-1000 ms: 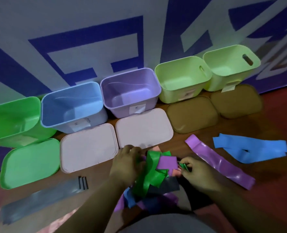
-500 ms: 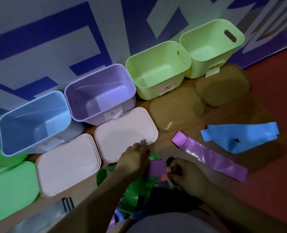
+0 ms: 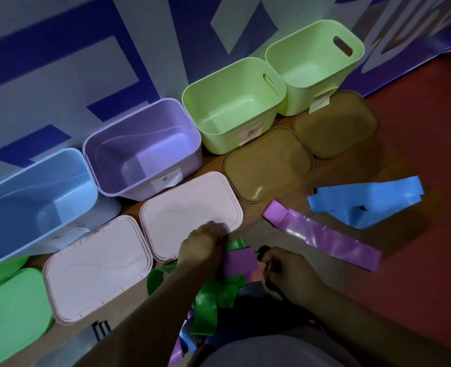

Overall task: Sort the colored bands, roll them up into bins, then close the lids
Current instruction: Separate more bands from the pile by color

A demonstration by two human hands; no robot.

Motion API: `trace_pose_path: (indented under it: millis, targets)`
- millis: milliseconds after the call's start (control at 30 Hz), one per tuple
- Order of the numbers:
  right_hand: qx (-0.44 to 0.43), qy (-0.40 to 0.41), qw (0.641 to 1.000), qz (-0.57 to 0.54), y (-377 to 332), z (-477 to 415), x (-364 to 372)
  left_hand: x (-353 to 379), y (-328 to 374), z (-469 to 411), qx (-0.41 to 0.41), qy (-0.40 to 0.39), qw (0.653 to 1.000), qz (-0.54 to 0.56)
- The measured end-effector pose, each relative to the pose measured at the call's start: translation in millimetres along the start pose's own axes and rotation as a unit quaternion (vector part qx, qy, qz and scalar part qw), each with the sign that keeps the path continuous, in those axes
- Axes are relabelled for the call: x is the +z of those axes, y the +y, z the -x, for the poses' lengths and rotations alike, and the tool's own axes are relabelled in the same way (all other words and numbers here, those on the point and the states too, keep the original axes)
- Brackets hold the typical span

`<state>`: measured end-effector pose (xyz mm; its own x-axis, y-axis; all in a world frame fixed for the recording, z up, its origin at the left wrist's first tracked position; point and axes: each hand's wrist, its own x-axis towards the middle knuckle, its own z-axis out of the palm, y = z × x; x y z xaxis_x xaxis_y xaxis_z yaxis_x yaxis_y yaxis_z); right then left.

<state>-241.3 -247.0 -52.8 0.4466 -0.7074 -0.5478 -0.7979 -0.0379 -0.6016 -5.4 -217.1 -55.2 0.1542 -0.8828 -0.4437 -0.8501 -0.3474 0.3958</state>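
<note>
Untangling the band pile (image 3: 211,295), we anchor it with our left hand (image 3: 200,250), fingers curled, while our right hand (image 3: 285,271) pinches its edge to tease one colour free.

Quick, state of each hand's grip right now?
Left-hand grip: closed, holding the tangled bands.
Right-hand grip: closed, pinching a strip of that tangle; colour unclear.

blue bin (image 3: 33,197), purple bin (image 3: 139,149), purple band (image 3: 322,235), blue band (image 3: 364,200).
</note>
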Motion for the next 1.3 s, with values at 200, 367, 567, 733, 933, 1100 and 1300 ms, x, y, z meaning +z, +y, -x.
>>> trace_pose_path:
  millis: [200, 367, 567, 733, 933, 1100, 1300]
  targets:
    - [-0.019, 0.028, 0.999, -0.018, -8, 6, -2, -1, -7, 9, -0.02, 0.05, 0.999, -0.006]
    - [-0.042, 0.046, 0.998, -0.014, -17, 7, -8, -15, -6, 25, -0.026, 0.084, 0.988, 0.126]
    - [-0.089, 0.123, 0.986, -0.069, -17, 12, -14, -33, -5, 36, -0.006, 0.09, 0.967, 0.238]
    - [-0.049, 0.109, 0.988, -0.098, -26, 9, -32, -53, 6, 49, 0.037, 0.136, 0.95, 0.278]
    - [-0.058, 0.124, 0.98, -0.142, -32, 16, -52, -72, 21, 68, 0.061, 0.182, 0.952, 0.238]
    - [-0.081, 0.132, 0.971, -0.183, -35, 23, -62, -89, 36, 85, 0.086, 0.236, 0.943, 0.219]
    - [-0.109, 0.124, 0.971, -0.175, -41, 31, -77, -94, 44, 102, 0.075, 0.266, 0.939, 0.205]
